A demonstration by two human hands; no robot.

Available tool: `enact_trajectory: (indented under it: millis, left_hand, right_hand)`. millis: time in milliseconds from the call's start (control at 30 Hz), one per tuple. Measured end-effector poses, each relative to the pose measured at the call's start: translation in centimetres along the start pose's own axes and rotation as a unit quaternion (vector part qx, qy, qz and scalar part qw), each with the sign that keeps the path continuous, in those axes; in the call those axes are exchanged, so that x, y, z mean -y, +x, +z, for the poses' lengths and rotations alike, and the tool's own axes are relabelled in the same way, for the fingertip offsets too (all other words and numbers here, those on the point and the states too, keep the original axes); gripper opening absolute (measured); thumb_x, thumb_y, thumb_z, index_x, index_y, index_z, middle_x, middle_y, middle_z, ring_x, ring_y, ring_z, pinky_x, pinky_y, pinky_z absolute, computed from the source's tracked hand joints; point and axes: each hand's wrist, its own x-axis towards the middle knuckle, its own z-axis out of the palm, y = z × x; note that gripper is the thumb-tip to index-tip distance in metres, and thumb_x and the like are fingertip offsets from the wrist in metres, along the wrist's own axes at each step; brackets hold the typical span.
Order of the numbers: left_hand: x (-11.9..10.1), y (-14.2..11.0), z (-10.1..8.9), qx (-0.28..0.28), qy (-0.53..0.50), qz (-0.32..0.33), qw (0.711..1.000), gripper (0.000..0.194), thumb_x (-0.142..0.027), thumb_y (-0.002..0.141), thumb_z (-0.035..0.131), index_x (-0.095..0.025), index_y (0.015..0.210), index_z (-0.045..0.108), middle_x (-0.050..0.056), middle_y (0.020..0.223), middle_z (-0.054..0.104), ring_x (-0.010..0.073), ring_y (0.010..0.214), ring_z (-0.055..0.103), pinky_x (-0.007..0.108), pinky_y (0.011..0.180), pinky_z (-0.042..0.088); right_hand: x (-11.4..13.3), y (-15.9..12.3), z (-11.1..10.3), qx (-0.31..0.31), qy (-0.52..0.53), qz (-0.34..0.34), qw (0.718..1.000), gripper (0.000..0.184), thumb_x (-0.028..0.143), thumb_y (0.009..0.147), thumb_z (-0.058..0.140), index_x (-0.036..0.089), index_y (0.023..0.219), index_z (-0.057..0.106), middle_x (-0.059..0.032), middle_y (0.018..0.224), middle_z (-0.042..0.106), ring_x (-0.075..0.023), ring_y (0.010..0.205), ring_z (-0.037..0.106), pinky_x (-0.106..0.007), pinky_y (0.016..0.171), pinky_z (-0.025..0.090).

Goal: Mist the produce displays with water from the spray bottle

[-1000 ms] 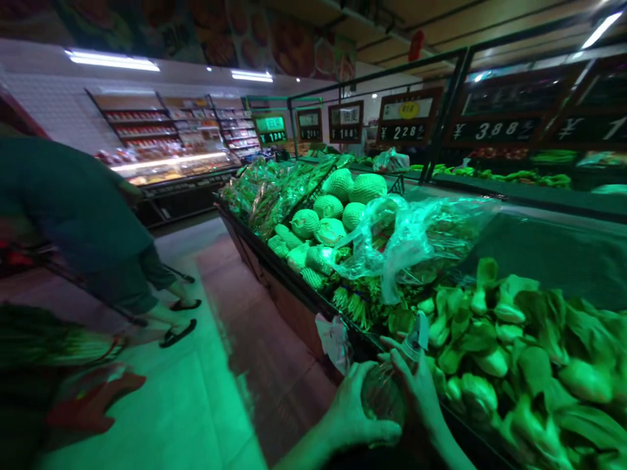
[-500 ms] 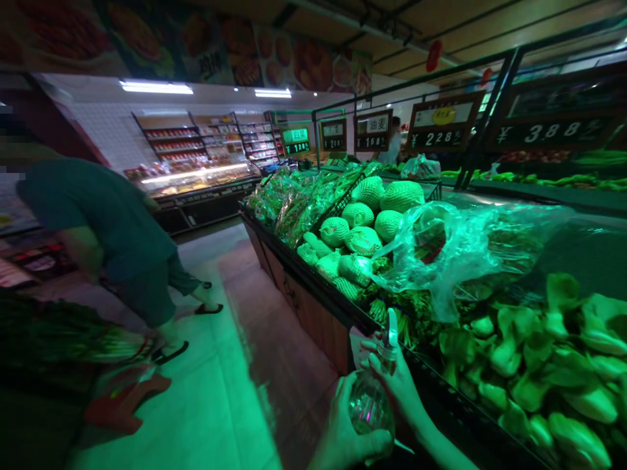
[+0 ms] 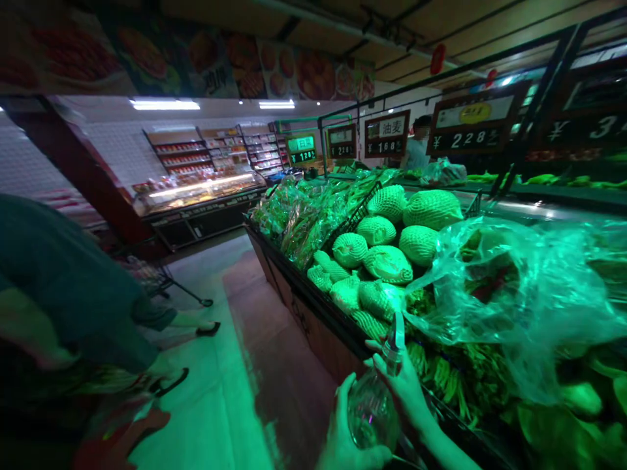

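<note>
My left hand (image 3: 350,437) cups the body of a transparent plastic spray bottle (image 3: 372,414) at the bottom of the view. My right hand (image 3: 404,388) is wrapped around the bottle's neck, below its white trigger head (image 3: 398,333). Just beyond the hands, the dark rim of a produce stand (image 3: 323,310) runs past. On the stand lie foam-netted melons (image 3: 389,264), bundled greens in plastic (image 3: 306,222), and loose leafy greens (image 3: 455,375). A crumpled transparent plastic bag (image 3: 509,287) lies over the greens to the right.
A person in a dark green shirt (image 3: 63,294) stands at the left edge by a wire shopping cart (image 3: 151,277). The aisle floor (image 3: 215,365) runs along the stand. Further back are a lit deli counter, shelves, price signs, and a masked person behind the produce.
The whole scene has shifted right and up in view. The plastic bag now covers more of the greens, and the person at left sits nearer the edge. Both hands remain on the bottle.
</note>
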Motion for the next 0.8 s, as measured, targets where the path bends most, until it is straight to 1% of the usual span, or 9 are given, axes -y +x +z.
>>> enact_trajectory:
  millis: [67,167,300,367,433,533,633,733,800]
  left_hand:
    - [-0.9,2.0,-1.8,-0.022,0.016,-0.016,0.999,0.134,-0.066,0.036,0.097,-0.029,0.151,0.039,0.019,0.152,0.055,0.0449,0.146,0.05,0.057,0.122,0.04]
    - [-1.8,4.9,-4.6,-0.059,0.029,-0.047,0.997,0.129,-0.06,0.033,0.1,-0.03,0.147,0.046,0.017,0.148,0.061,0.0459,0.145,0.051,0.056,0.121,0.041]
    - [-2.3,8.6,-7.5,-0.093,-0.013,-0.067,0.993,0.129,-0.058,0.028,0.102,-0.03,0.143,0.049,0.016,0.147,0.063,0.0459,0.144,0.052,0.054,0.121,0.044]
    - [-2.4,10.2,-8.3,-0.088,-0.046,-0.064,0.993,0.131,-0.061,0.025,0.101,-0.029,0.141,0.051,0.017,0.149,0.061,0.0462,0.146,0.049,0.055,0.122,0.043]
    - [-2.4,11.5,-8.9,-0.07,-0.087,-0.059,0.992,0.133,-0.064,0.025,0.101,-0.027,0.142,0.049,0.02,0.15,0.06,0.0469,0.144,0.051,0.057,0.12,0.044]
    - [-2.5,12.9,-9.7,-0.059,-0.142,-0.058,0.986,0.129,-0.056,0.034,0.103,-0.024,0.144,0.043,0.023,0.145,0.062,0.0462,0.135,0.06,0.06,0.114,0.05]
    - [-2.6,14.0,-10.5,-0.059,-0.162,-0.046,0.984,0.12,-0.045,0.042,0.104,-0.022,0.14,0.039,0.023,0.137,0.067,0.0442,0.129,0.066,0.057,0.109,0.054]
    - [-2.7,15.0,-11.3,-0.042,-0.17,-0.032,0.984,0.113,-0.043,0.05,0.101,-0.022,0.141,0.036,0.022,0.138,0.067,0.0428,0.13,0.065,0.057,0.11,0.053]
    - [-2.7,15.5,-11.9,-0.039,-0.159,-0.039,0.986,0.112,-0.044,0.052,0.099,-0.023,0.142,0.036,0.021,0.14,0.065,0.0424,0.132,0.063,0.058,0.112,0.051]
  right_hand:
    - [-0.4,2.6,1.6,0.004,-0.002,0.001,1.0,0.069,0.055,0.064,0.092,0.026,0.116,0.057,-0.0103,0.111,0.082,-0.0251,0.081,0.078,-0.04,0.073,0.065]
    - [-1.3,6.3,4.4,-0.004,-0.006,-0.018,1.0,0.067,0.055,0.065,0.091,0.026,0.115,0.059,-0.0088,0.107,0.082,-0.0257,0.085,0.077,-0.041,0.076,0.063]
    - [-2.4,10.0,8.0,0.042,-0.023,0.002,0.999,0.068,0.058,0.066,0.089,0.026,0.119,0.059,-0.009,0.107,0.081,-0.0273,0.087,0.075,-0.041,0.078,0.06]
    - [-2.7,11.4,9.5,0.071,-0.03,0.013,0.997,0.067,0.057,0.068,0.087,0.026,0.12,0.058,-0.0076,0.106,0.08,-0.0257,0.085,0.073,-0.041,0.08,0.058]
    - [-3.1,12.9,10.7,0.102,-0.043,0.013,0.994,0.059,0.054,0.071,0.086,0.026,0.116,0.059,-0.0053,0.103,0.078,-0.0233,0.082,0.069,-0.04,0.08,0.056]
    - [-3.7,15.1,11.9,0.141,-0.087,0.004,0.986,0.049,0.049,0.074,0.083,0.026,0.11,0.06,-0.0016,0.094,0.072,-0.0216,0.079,0.064,-0.037,0.078,0.054]
    - [-4.3,17.0,12.7,0.149,-0.131,0.002,0.98,0.052,0.05,0.075,0.08,0.025,0.115,0.059,0.0005,0.087,0.068,-0.0228,0.08,0.062,-0.038,0.078,0.053]
    - [-5.0,18.1,13.3,0.155,-0.141,0.01,0.978,0.053,0.052,0.077,0.078,0.025,0.118,0.057,-0.0005,0.091,0.069,-0.0237,0.084,0.063,-0.039,0.082,0.053]
    - [-5.5,18.5,13.7,0.144,-0.139,0.013,0.98,0.052,0.051,0.077,0.079,0.025,0.116,0.057,-0.0019,0.096,0.072,-0.0227,0.083,0.063,-0.038,0.08,0.053]
